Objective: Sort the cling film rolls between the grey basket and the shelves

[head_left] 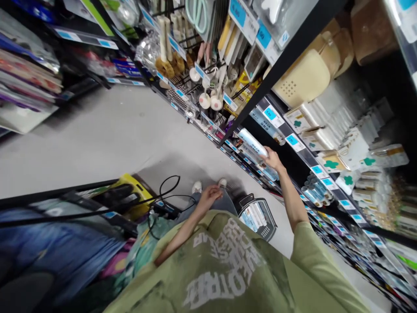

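My right hand (273, 159) reaches to a lower shelf on the right. Its fingers are closed on the end of a white and blue packaged roll (251, 140), which lies among similar rolls. Some of the fingers are hidden behind the roll. In front of my body hangs my left hand (211, 195), with its fingers loosely bent and apart and nothing in it. On the floor by my legs stands a grey shopping basket (271, 230). Several white and blue packaged rolls (254, 216) lie inside it.
Kitchen tools, such as white ladles (210, 101), hang on the rack ahead. A cream plastic container (302, 78) sits on an upper right shelf. At the left, a low display holds a yellow package (137, 191), and a black cable (169, 191) loops beside it.
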`<act>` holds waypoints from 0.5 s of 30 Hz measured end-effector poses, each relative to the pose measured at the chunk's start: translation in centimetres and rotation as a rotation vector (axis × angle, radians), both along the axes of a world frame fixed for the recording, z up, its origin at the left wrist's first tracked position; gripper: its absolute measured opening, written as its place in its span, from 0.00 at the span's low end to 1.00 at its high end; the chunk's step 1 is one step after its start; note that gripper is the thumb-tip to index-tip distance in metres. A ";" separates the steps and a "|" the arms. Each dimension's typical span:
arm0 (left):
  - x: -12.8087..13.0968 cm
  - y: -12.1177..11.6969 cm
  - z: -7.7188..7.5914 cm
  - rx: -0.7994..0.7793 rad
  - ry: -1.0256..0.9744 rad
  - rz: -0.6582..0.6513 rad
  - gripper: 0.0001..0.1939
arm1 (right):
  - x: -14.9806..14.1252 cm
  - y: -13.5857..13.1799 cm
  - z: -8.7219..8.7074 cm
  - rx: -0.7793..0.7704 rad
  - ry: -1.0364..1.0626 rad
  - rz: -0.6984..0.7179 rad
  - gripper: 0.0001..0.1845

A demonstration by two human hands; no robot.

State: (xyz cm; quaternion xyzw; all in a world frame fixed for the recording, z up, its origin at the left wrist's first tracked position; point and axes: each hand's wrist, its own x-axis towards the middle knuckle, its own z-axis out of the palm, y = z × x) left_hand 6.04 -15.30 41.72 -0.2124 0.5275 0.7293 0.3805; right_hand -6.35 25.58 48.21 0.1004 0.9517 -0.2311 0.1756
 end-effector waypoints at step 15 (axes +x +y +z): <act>-0.5 1.8 0.5 -0.066 0.003 0.039 0.29 | -6.4 4.0 -2.8 0.148 0.108 0.025 0.34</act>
